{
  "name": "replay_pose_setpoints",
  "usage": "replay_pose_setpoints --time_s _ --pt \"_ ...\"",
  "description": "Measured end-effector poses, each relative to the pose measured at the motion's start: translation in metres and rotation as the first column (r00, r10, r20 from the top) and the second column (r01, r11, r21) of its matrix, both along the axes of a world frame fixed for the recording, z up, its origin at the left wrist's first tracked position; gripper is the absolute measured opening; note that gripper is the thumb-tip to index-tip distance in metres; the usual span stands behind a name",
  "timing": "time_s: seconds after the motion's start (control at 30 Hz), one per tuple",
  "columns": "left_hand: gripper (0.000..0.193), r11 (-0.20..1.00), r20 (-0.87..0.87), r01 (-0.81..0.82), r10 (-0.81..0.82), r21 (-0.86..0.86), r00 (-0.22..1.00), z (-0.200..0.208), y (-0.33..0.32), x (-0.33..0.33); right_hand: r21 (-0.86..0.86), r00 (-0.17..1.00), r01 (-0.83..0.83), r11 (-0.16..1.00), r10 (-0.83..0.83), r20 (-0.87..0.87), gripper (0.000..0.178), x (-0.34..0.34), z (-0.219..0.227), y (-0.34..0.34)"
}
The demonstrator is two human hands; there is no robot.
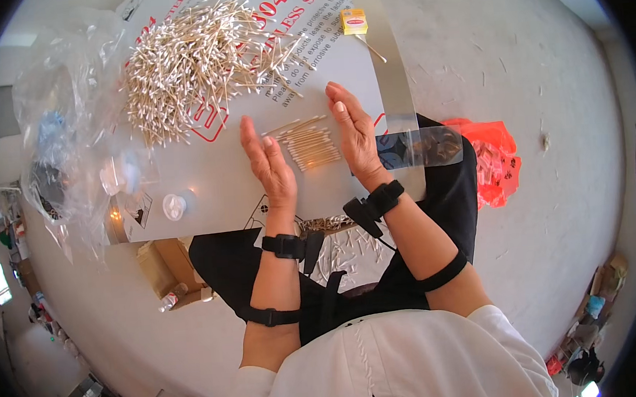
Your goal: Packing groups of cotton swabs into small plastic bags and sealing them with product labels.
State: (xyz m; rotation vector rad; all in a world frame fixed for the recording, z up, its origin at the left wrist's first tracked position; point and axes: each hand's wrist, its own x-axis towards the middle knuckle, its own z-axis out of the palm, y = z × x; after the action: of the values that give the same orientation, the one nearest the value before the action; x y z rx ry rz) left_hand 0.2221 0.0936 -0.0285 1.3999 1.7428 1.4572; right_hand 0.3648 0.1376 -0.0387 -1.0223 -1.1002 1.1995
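Item: left hand (270, 168), empty and open, fingers extended, palm turned inward beside the left ends of the row. Item: right hand (359, 140), also empty and open, palm facing its partner across the row. From my remote feed I cannot tell whether either palm touches the tips.

Item: row of cotton swabs (310, 146), flat on the table (222, 194) between the two hands, sticks crosswise and mostly parallel, the uppermost ones askew. I judge the palms are set as two facing walls because both tip ends lie toward them.

Item: loose heap of cotton swabs (183, 68), beyond the left hand, in jumbled directions; I take its spot as leaving working room nearer the body.

Item: small yellow box (354, 22), near the far right edge, one single swab (372, 49) beside it. Item: white round container (175, 206), near left. Item: clear plastic bag (69, 120), crumpled along the left side.
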Motion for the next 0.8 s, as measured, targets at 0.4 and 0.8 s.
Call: replay_pose_setpoints --time_s 0.4,0.8 --pt "0.054 0.997 0.369 0.016 -0.042 0.073 0.929 -0.004 0.016 0.022 0.035 1.0 -0.009 0.999 0.008 0.026 0.038 -0.018 0.001 -0.003" --pt "0.072 0.949 -0.591 0.243 -0.315 -0.201 0.742 0.022 -0.02 0.023 -0.165 0.96 0.007 0.986 -0.053 -0.274 0.047 0.011 0.012 -0.019"
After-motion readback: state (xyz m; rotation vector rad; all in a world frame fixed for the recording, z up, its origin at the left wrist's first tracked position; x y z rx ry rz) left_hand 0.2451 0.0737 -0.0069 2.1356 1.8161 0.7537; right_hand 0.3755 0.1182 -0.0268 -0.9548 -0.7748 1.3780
